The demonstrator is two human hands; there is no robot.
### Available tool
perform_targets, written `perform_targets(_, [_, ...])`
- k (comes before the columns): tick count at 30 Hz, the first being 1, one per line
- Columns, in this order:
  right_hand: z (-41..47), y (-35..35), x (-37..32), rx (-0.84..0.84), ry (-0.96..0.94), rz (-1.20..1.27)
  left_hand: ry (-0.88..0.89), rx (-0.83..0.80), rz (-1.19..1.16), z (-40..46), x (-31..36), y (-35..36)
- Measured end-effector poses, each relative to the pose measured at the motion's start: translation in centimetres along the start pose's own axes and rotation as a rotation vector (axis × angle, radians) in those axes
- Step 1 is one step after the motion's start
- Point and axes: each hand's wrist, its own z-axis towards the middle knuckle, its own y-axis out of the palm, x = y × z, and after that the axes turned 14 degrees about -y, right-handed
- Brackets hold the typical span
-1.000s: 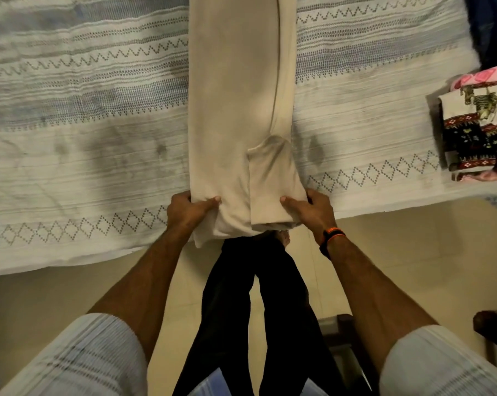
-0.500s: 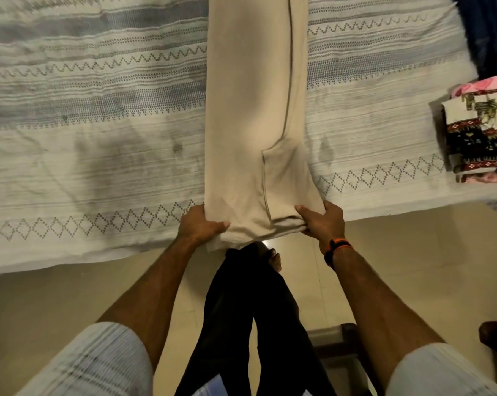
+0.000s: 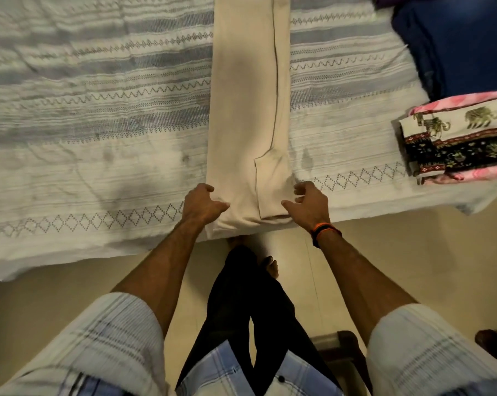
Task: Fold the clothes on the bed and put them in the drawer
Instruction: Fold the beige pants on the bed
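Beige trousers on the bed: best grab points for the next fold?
Judging by the pose, take the two near corners of the beige trousers, at the bed's near edge. They lie as one long narrow strip running away from the person, near end by the left hand and right hand. Pinch each corner from its outer side, then lift it away.

1. The bed, under a white sheet with grey woven bands, is carrying everything.
2. Beige trousers are lying lengthwise on it, their near end reaching the bed's edge.
3. To the trousers' right, a folded patterned stack is sitting.
4. Beyond that stack, a dark blue cloth is lying.
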Motion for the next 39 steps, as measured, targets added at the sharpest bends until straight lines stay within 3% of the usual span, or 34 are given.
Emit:
perform_targets(12, [7.1,-4.1,-8.1,-0.01,-0.129,-0.033,0.152,-0.006,-0.134,-0.5,10.4,-5.4])
perform_targets(28, [29.3,-7.2,-14.2,0.051,-0.097,-0.057,0.189,-0.082,-0.146,15.0,28.8,-11.9])
perform_targets(35, [40.0,-7.9,-14.0,0.02,-0.057,-0.071,0.147,-0.033,-0.112,23.3,34.7,-13.1])
perform_targets(39, [46.6,-7.7,-13.2,0.032,-0.008,-0.058,0.103,0.091,-0.098,28.8,37.7,-13.3])
